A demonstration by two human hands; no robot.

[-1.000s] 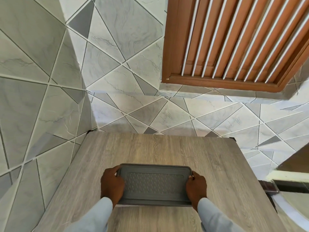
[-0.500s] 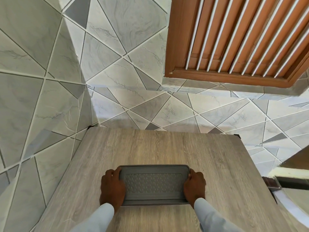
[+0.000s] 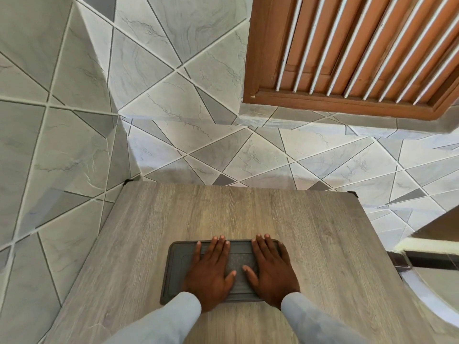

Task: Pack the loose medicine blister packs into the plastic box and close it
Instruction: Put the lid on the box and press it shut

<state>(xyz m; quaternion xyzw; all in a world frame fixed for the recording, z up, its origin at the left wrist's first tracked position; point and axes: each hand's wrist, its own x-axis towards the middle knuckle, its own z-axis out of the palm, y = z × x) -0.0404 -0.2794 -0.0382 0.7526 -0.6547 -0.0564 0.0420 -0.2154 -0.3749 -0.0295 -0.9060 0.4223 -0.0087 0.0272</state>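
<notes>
Before, the left hand (image 3: 211, 274) and the right hand (image 3: 270, 271) held the 2 short ends of the dark box (image 3: 178, 269). Now both hands lie flat on top of its lid, side by side, with the fingers (image 3: 218, 247) spread out and reaching to its far edge.

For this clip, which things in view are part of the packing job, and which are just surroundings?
Part of the job:
- grey plastic box, lid on, lying flat
- left hand and right hand, both palms flat on the lid

Just surroundings:
- wooden table
- tiled wall
- slatted wooden shutter

No loose blister packs show.
</notes>
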